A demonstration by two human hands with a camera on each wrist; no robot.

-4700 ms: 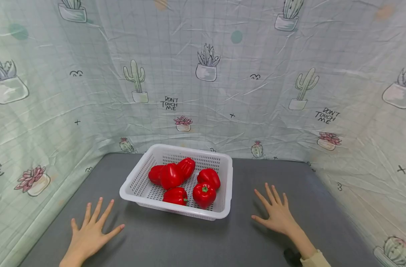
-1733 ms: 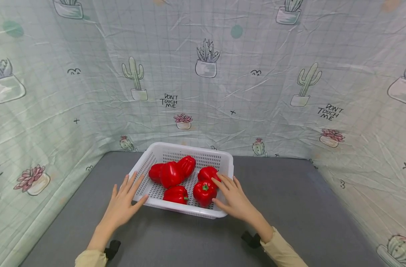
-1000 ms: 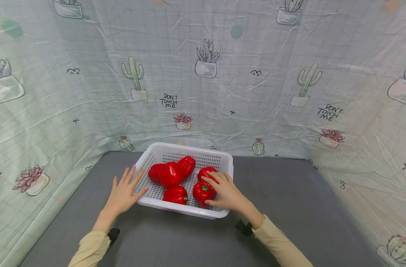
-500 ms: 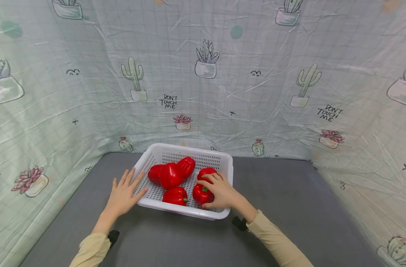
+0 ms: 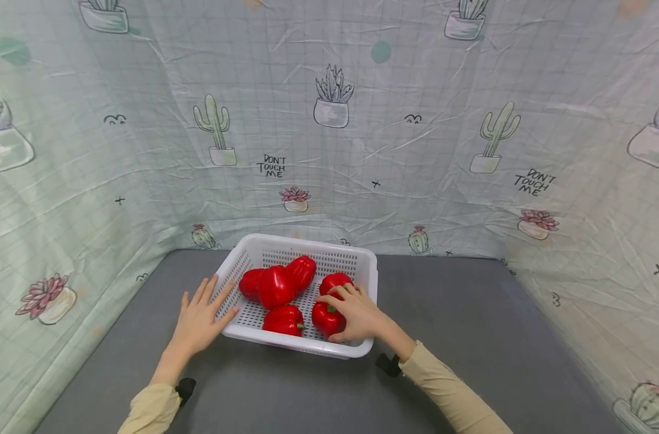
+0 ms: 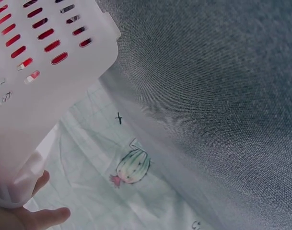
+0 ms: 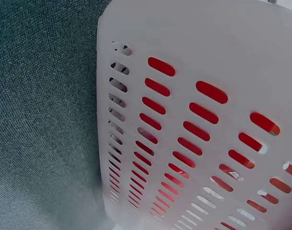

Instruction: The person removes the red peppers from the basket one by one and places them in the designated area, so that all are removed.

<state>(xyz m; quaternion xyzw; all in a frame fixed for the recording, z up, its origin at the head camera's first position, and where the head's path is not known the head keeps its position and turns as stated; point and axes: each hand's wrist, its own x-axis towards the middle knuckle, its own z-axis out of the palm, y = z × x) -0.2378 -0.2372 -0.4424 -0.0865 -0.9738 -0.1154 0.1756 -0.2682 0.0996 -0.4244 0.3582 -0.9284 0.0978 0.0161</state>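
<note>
- The pepper (image 5: 325, 321) sits in the basket's (image 5: 286, 342) near right part, stem up, so its long axis looks roughly upright.
- My right grip (image 5: 358, 312), the nearer, is curled round it from the right, thumb on the near side.
- My left grip (image 5: 199, 317), straight-fingered and grasping nothing, lies at the left rim.
- Underneath: the surface (image 5: 286, 392).

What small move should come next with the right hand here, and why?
Probably a gentle upward lift by the right hand of the front-right red pepper: its fingers and thumb curl around that pepper, which sits inside the white basket. The left hand, spread at the basket's left side, might help steady it.
</note>
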